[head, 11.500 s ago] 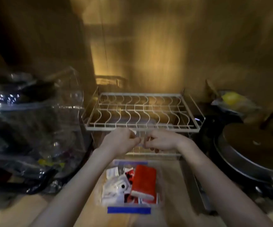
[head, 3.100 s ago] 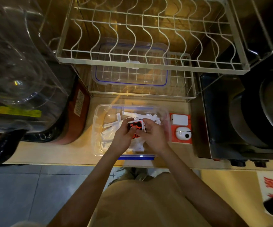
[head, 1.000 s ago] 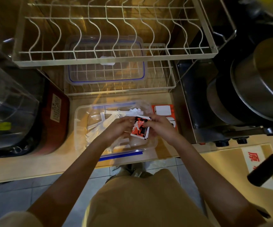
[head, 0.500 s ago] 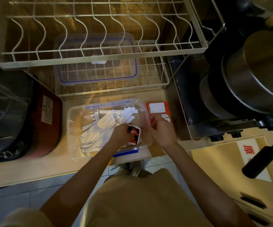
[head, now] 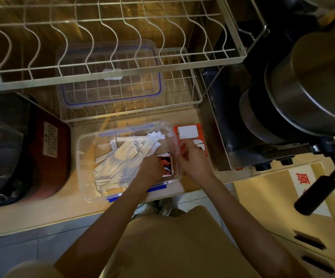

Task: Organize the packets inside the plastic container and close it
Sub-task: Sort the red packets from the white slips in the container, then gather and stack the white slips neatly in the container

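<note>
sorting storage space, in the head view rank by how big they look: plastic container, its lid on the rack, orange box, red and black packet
Container and lid: alike, unranked, and the lid lies farther away.
Orange box, partly hidden by the right hand.
Red and black packet, partly covered by the left hand.

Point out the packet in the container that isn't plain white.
The red, black and white printed packet in the container's near-right corner, under the left hand; the long packets are all plain white.
</note>
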`<state>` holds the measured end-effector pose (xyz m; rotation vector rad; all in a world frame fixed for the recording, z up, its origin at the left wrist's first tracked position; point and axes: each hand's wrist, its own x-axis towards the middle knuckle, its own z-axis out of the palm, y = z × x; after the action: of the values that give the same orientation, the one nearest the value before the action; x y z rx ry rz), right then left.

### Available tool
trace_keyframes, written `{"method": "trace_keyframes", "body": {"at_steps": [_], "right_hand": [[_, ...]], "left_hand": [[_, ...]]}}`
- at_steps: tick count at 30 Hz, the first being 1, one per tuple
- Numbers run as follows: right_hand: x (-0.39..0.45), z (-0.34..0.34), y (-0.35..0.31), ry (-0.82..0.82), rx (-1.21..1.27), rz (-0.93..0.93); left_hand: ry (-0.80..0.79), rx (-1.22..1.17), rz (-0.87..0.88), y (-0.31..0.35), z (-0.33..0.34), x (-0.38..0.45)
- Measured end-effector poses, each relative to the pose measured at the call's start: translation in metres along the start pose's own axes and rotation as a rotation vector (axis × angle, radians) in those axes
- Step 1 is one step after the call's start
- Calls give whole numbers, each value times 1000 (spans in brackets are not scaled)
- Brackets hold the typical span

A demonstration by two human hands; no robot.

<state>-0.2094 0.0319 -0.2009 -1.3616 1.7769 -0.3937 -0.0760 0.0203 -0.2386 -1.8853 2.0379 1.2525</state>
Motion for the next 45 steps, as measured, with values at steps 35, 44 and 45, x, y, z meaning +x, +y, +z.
{"method": "trace_keyframes", "body": {"at_steps": [35, 44, 45], "right_hand": [[1, 0, 3, -22, -1, -15], [0, 0, -34, 110, -197, -219], [3, 5, -41, 82, -175, -256]], "left_hand": [[84, 51, 22, 4, 7, 12], [222, 6, -2, -19, -25, -13], [272, -17, -16, -26, -29, -17]]}}
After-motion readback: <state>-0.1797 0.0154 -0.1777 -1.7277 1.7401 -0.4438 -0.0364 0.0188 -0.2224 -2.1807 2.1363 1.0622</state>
